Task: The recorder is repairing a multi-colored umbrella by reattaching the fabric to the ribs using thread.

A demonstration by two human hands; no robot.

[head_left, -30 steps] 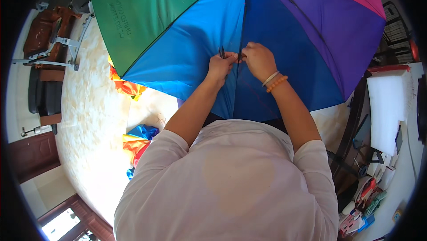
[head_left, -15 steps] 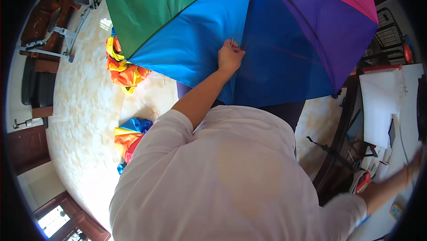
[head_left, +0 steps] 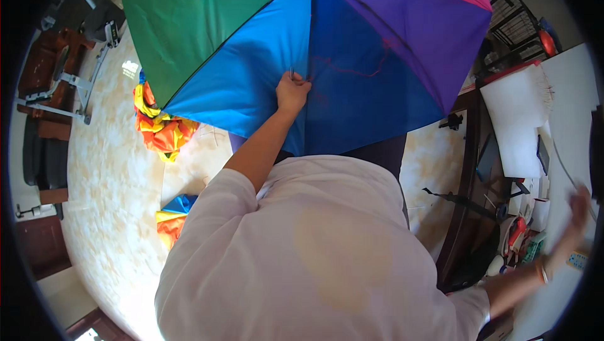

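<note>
A rainbow-coloured umbrella lies spread across my lap, its dark ribs showing. My left hand is closed in a pinch on it, beside the rib where the light blue and dark blue panels meet. A thin, shiny, needle-like tip pokes up from those fingers. Across the dark blue panel trails a loose red thread; where its ends go cannot be made out. Far out to the right, my right hand is raised over a white tabletop, its fingers smeared by motion.
Crumpled multicoloured fabric lies on the tiled floor to the left, with another bundle nearer me. Exercise equipment stands at far left. White sheets and small items cover the right table. A black wire rack stands behind.
The umbrella and my left hand appear shifted left and lower in view, with the pinch kept. My right hand has swung up and forward on the right. The red thread shows more plainly.
</note>
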